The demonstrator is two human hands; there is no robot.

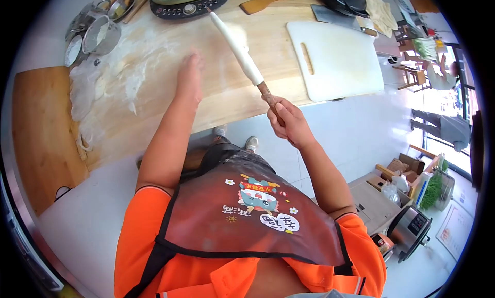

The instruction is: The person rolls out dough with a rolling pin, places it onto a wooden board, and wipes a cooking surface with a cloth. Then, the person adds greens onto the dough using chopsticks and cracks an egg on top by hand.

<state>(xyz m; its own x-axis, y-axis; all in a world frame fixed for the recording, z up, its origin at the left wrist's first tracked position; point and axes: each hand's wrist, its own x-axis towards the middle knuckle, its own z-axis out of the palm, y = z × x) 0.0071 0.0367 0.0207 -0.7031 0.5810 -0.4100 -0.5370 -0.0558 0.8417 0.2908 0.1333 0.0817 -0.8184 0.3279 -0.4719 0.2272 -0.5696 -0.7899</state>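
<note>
My right hand [290,121] is wrapped around the bare near end of a slim wooden rolling pin [266,94]. White dough [237,50] is rolled around the middle of the pin, which slants up and left over the wooden work table [170,86]. The pin's far tip pokes out near the electric griddle [191,8]. My left hand [191,79] hovers at the table's near side, seen edge-on, slightly blurred, with fingers stretched forward and nothing visible in it. Flour and scraps of thin dough [90,92] lie at the left of the table.
A white cutting board [337,61] lies at the right, with a cleaver [335,17] behind it. A wooden spatula [260,5] rests at the back. Metal bowls [101,36] stand back left. A rice cooker [410,231] and boxes stand lower right; two people are in the background.
</note>
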